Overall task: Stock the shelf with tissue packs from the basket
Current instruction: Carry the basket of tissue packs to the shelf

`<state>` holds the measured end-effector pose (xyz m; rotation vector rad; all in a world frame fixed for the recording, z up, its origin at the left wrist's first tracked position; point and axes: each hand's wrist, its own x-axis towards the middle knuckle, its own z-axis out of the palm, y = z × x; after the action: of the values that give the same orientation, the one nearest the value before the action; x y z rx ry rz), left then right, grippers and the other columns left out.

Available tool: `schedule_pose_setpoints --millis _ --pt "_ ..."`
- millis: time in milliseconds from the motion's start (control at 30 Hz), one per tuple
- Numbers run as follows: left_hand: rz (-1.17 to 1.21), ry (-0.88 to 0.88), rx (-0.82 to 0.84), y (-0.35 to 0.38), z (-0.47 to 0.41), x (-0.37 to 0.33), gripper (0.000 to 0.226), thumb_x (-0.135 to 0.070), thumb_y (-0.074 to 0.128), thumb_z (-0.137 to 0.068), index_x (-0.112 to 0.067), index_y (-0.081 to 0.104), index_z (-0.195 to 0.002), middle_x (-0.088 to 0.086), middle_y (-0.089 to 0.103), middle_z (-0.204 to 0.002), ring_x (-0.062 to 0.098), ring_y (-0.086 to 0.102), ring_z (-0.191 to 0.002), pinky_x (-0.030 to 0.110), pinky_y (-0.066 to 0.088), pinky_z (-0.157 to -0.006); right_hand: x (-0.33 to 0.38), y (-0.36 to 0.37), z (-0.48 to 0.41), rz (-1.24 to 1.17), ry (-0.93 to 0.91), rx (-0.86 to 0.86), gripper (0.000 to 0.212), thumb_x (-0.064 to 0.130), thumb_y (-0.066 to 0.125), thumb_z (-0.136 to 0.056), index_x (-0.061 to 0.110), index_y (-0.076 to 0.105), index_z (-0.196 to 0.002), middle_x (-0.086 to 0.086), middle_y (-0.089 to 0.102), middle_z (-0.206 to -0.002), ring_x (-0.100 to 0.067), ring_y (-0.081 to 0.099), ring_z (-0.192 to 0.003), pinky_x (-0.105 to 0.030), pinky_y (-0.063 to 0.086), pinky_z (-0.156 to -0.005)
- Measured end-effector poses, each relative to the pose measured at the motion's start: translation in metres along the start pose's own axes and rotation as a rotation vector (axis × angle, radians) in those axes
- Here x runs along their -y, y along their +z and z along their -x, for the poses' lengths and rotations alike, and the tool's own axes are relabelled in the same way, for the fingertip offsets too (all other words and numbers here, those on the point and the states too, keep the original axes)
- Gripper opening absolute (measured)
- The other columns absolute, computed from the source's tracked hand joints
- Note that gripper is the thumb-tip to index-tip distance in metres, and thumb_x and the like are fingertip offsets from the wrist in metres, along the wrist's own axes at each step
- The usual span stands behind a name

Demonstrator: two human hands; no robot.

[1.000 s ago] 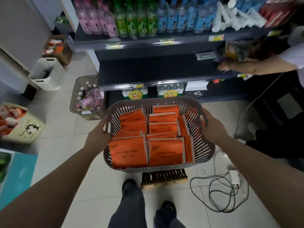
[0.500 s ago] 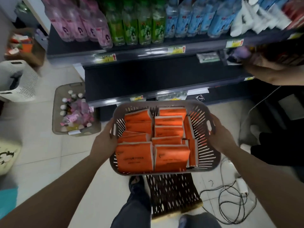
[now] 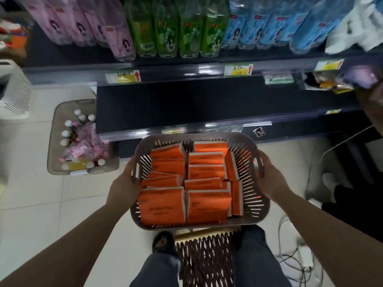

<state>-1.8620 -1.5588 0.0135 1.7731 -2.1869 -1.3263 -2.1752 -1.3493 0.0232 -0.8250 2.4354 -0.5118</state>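
I carry a grey slatted basket (image 3: 256, 200) in front of me at waist height. My left hand (image 3: 124, 186) grips its left handle and my right hand (image 3: 271, 179) grips its right handle. Several orange tissue packs (image 3: 208, 206) fill the basket in rows. Just beyond the basket's far rim lies a bare dark shelf (image 3: 196, 104). Above that shelf stands a row of pink, green and blue bottles (image 3: 167, 27).
A beige bin of small bottles (image 3: 79, 141) sits on the floor at the left of the shelf. A brown lattice stool (image 3: 205, 259) stands between my legs. Cables and an adapter (image 3: 300, 259) lie on the floor at right. Another person's arm (image 3: 373, 104) reaches in at the right edge.
I have stepped closer to the shelf with the basket. The shelf and bottles now fill more of the view, and the lattice stool is between my feet.
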Motion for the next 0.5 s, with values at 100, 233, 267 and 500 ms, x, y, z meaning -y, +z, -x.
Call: schedule_pose_setpoints --millis 100,233,267,500 --pt "-0.009 -0.041 -0.017 0.026 -0.016 -0.005 0.069 -0.013 0.048 -0.091 -0.045 0.022 -0.147 -0.011 0.062 -0.068 0.003 0.057 -0.062 0.018 0.037 -0.054 -0.022 0.013 -0.038 -0.016 -0.023 0.057 0.062 0.021 0.055 -0.092 0.035 0.023 -0.144 0.003 0.066 -0.075 -0.012 0.062 -0.062 -0.033 0.049 -0.061" --pt "-0.009 -0.134 -0.043 0.069 -0.038 -0.012 0.075 -0.015 0.053 -0.089 -0.045 0.020 -0.148 -0.002 0.065 -0.074 0.016 0.062 -0.068 0.032 0.044 -0.064 -0.059 0.037 -0.093 -0.044 -0.083 0.120 0.066 0.015 0.058 -0.091 0.039 0.023 -0.142 0.007 0.061 -0.080 -0.004 0.058 -0.054 -0.020 0.042 -0.046" --pt "-0.019 -0.156 -0.053 0.080 -0.046 -0.012 0.076 -0.014 0.053 -0.088 -0.046 0.020 -0.148 0.002 0.066 -0.077 0.021 0.063 -0.070 0.034 0.045 -0.068 -0.068 0.044 -0.104 -0.049 -0.097 0.129 0.066 0.015 0.059 -0.090 0.040 0.025 -0.141 0.008 0.061 -0.083 -0.003 0.058 -0.053 -0.017 0.040 -0.046" --pt "-0.060 -0.200 -0.052 0.154 -0.109 0.017 0.079 -0.011 0.056 -0.088 -0.045 0.017 -0.148 -0.008 0.060 -0.074 0.014 0.059 -0.066 0.033 0.045 -0.067 -0.125 0.108 -0.163 -0.056 -0.146 0.065 0.069 0.015 0.059 -0.087 0.045 0.024 -0.139 -0.014 0.067 -0.092 0.007 0.045 -0.053 -0.010 0.028 -0.045"
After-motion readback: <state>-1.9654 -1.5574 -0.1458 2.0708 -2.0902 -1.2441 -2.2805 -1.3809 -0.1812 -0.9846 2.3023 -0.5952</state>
